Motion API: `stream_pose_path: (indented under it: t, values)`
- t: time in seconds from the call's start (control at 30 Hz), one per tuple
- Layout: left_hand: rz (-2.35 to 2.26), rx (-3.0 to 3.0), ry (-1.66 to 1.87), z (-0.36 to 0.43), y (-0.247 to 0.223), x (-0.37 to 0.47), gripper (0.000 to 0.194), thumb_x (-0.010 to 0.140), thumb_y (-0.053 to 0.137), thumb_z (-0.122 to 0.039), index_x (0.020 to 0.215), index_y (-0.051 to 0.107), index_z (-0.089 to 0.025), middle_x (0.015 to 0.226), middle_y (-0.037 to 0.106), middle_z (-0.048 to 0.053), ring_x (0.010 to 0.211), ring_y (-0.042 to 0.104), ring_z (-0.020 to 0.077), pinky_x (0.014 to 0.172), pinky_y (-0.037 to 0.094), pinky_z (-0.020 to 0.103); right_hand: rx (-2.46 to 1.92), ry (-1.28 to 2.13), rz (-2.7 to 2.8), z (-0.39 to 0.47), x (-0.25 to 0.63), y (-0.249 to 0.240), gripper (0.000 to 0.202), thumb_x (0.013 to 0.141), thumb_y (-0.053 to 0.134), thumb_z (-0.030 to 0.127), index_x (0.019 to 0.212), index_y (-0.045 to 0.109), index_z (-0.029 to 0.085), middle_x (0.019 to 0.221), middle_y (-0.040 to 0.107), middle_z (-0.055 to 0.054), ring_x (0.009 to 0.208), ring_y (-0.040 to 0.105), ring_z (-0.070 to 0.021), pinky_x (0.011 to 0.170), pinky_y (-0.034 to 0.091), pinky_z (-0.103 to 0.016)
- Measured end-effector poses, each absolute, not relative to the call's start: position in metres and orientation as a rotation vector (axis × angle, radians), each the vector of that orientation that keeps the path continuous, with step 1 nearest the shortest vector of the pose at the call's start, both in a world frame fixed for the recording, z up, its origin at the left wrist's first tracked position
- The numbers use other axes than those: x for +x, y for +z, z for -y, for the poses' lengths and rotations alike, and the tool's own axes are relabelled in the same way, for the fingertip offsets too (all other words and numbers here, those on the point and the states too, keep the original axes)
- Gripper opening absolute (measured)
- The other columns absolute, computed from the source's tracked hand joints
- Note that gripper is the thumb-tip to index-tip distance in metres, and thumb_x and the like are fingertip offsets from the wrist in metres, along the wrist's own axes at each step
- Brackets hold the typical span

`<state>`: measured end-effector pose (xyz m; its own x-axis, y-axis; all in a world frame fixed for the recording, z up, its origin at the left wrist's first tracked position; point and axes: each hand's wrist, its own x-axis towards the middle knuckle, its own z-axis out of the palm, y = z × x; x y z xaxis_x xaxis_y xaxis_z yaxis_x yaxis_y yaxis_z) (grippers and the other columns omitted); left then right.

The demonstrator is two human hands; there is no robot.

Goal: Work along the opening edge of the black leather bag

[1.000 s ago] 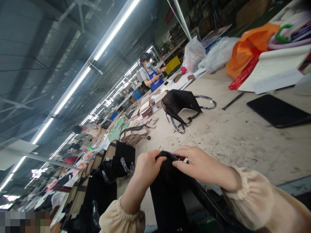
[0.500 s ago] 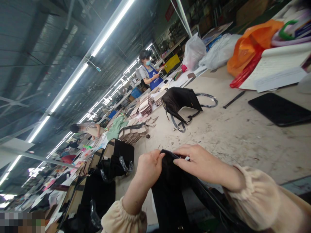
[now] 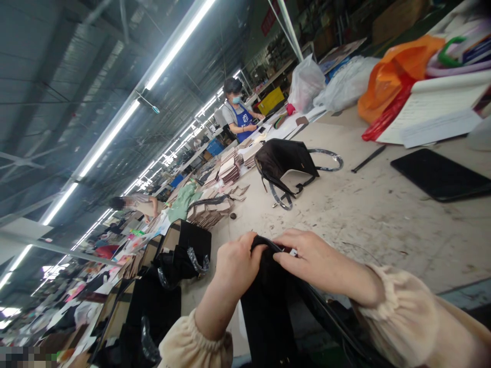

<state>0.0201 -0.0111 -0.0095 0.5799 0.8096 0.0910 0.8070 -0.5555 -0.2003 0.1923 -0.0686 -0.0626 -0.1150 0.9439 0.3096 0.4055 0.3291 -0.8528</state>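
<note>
A black bag hangs from my two hands at the near edge of the table, its lower part running out of view. My left hand pinches the bag's top edge between thumb and fingers. A short way to the right, my right hand grips the same edge, thumb below and fingers above. A small pale bit shows by the right fingertips; its kind I cannot make out. Beyond my hands another black bag rests on the table, with plastic-wrapped handles.
Black bags with wrapped handles stand at the left, near stacks of brown pieces. A dark tablet-like slab, a thin dark tool, a notebook and an orange plastic bag lie right. A person in a blue apron stands farther back.
My left hand has rolled slightly over the bag's edge, its thumb now farther across. The right hand stays nearly in place. The person in the apron has lowered their hands.
</note>
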Motion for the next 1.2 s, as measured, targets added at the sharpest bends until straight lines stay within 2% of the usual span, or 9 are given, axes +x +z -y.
stream_pose_path:
  t: [0.13,0.33,0.57,0.73,0.83,0.9,0.97,1.07,1.2]
  values:
    - [1.260,-2.541,0.145,0.008,-0.008,0.025,0.028,0.092,0.043,-0.034,0.075,0.060,-0.019,0.068,0.064,0.004,0.063,0.059,0.0158,0.057,0.030,0.025,-1.247,0.748,1.696,0.067,0.191,-0.063,0.024,0.084,0.050,0.024,0.098,0.068,0.018,0.088,0.064,-0.005,0.083,0.056,-0.0180,0.079,0.040,-0.030]
    - [1.162,-2.609,0.039,0.006,-0.006,0.023,0.029,0.091,0.041,-0.028,0.067,0.053,-0.017,0.062,0.057,0.002,0.058,0.050,0.0130,0.055,0.025,0.026,-1.227,0.741,1.717,0.067,0.192,-0.062,0.021,0.083,0.049,0.022,0.093,0.067,0.018,0.085,0.062,-0.004,0.081,0.055,-0.0171,0.077,0.039,-0.029]
    - [1.520,-2.923,-0.285,-0.005,-0.011,0.010,0.039,0.090,0.044,-0.035,0.056,0.044,-0.016,0.052,0.039,-0.004,0.051,0.037,0.0079,0.051,0.027,0.021,-1.201,0.769,1.700,0.069,0.191,-0.063,0.021,0.085,0.048,0.020,0.094,0.067,0.020,0.090,0.063,-0.003,0.084,0.056,-0.0163,0.079,0.039,-0.029]
    - [1.984,-3.047,-0.634,0.000,-0.001,-0.005,0.052,0.093,0.031,-0.047,0.080,0.066,-0.011,0.073,0.064,0.005,0.070,0.058,0.0153,0.063,0.043,0.024,-1.213,0.784,1.670,0.068,0.191,-0.063,0.020,0.085,0.047,0.022,0.081,0.065,0.019,0.093,0.064,-0.004,0.087,0.056,-0.0170,0.081,0.039,-0.029]
    - [1.921,-2.980,-0.515,0.010,0.006,-0.013,0.041,0.085,0.049,-0.048,0.095,0.068,-0.013,0.086,0.069,0.006,0.079,0.061,0.0182,0.071,0.045,0.025,-1.212,0.792,1.671,0.068,0.191,-0.063,0.020,0.085,0.046,0.022,0.083,0.066,0.019,0.092,0.064,-0.004,0.086,0.056,-0.0168,0.080,0.039,-0.029]
    - [1.762,-2.904,-0.330,0.015,0.007,-0.016,0.030,0.078,0.061,-0.043,0.090,0.069,-0.017,0.081,0.068,0.003,0.074,0.060,0.0160,0.068,0.043,0.023,-1.214,0.797,1.672,0.068,0.190,-0.063,0.021,0.085,0.047,0.022,0.088,0.067,0.020,0.090,0.064,-0.004,0.084,0.056,-0.0165,0.078,0.039,-0.028]
    - [1.638,-2.831,-0.198,0.018,0.005,-0.018,0.024,0.080,0.059,-0.040,0.076,0.067,-0.017,0.067,0.063,0.000,0.063,0.055,0.0121,0.060,0.037,0.021,-1.215,0.795,1.673,0.067,0.189,-0.063,0.022,0.085,0.047,0.022,0.093,0.068,0.020,0.090,0.064,-0.004,0.083,0.056,-0.0164,0.077,0.039,-0.028]
    - [1.557,-2.749,-0.161,0.016,-0.002,-0.018,0.037,0.086,0.049,-0.036,0.056,0.052,-0.016,0.052,0.046,-0.003,0.052,0.041,0.0083,0.052,0.026,0.021,-1.218,0.788,1.674,0.067,0.188,-0.064,0.023,0.085,0.047,0.022,0.095,0.067,0.021,0.091,0.064,-0.003,0.083,0.056,-0.0164,0.077,0.038,-0.028]
    - [1.578,-2.772,-0.259,0.012,-0.011,-0.018,0.040,0.088,0.046,-0.033,0.053,0.035,-0.016,0.052,0.032,-0.004,0.052,0.033,0.0075,0.051,0.023,0.021,-1.225,0.791,1.680,0.067,0.190,-0.064,0.022,0.085,0.047,0.022,0.094,0.067,0.021,0.089,0.063,-0.003,0.083,0.055,-0.0164,0.078,0.038,-0.029]
